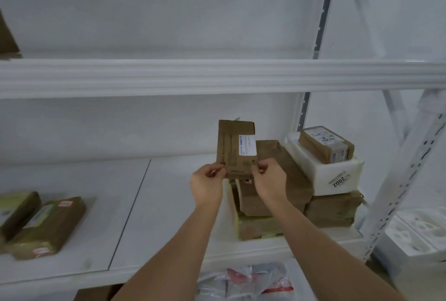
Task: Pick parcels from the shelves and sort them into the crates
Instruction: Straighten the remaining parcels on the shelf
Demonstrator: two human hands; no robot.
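Centre frame: a flat brown parcel (235,148) with a white label is held upright above the white shelf (149,204). Left hand (208,186) and right hand (268,181) each pinch a lower corner. Directly behind and right: stacked brown parcels (284,180), a white box (333,175) carrying a small carton (325,143). Lower left: two wrapped parcels (45,225). A shelf beam (217,77) crosses above

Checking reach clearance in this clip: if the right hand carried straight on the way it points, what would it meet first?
Probably the brown stacked parcels just beyond it; the right hand already pinches the held parcel. Past those, the shelf's back wall. Depth is unclear from one view.
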